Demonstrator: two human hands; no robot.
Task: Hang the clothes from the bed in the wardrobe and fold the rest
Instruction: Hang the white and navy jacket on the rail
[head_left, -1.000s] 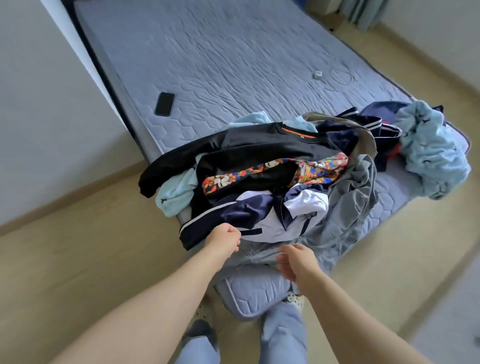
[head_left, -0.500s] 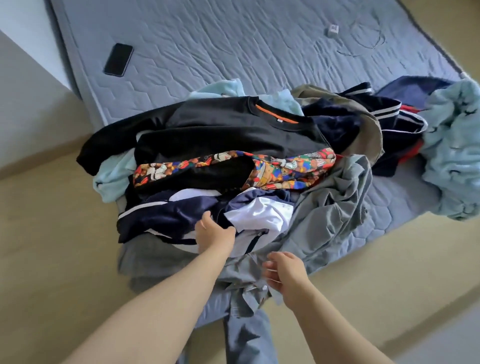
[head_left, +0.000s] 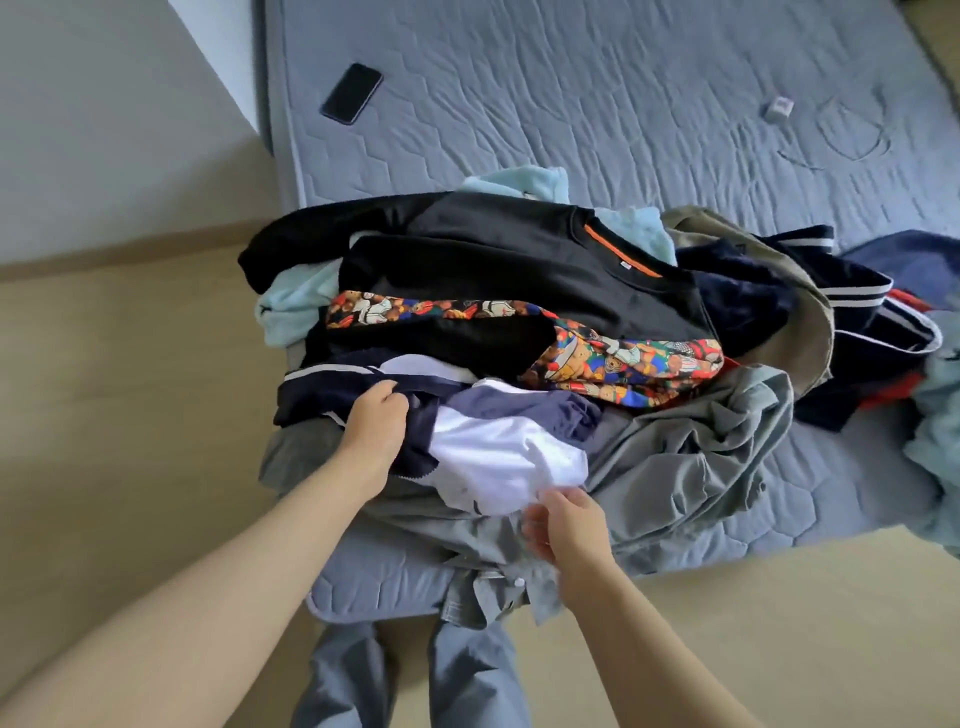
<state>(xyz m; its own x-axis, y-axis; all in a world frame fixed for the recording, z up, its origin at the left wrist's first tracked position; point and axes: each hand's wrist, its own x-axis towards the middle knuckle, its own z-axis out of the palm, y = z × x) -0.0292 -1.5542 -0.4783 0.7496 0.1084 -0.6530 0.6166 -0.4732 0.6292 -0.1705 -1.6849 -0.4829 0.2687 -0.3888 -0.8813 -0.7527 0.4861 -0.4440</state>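
Your left hand (head_left: 376, 421) grips the navy edge of the navy-and-white jacket (head_left: 498, 457) and your right hand (head_left: 566, 525) pinches its white hem, seemingly to lift it off the clothes pile (head_left: 519, 270) at the bed's (head_left: 571, 104) near corner.

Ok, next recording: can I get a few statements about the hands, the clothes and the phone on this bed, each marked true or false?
1. The left hand grips a navy garment at the near side of the pile. True.
2. The phone lies on top of the clothes. False: the phone lies on the bare mattress, apart from the pile.
3. The black sweatshirt has an orange strip at its collar. True.
4. The right hand holds a hanger. False: the right hand pinches cloth at the lower edge of the white garment; no hanger shows.
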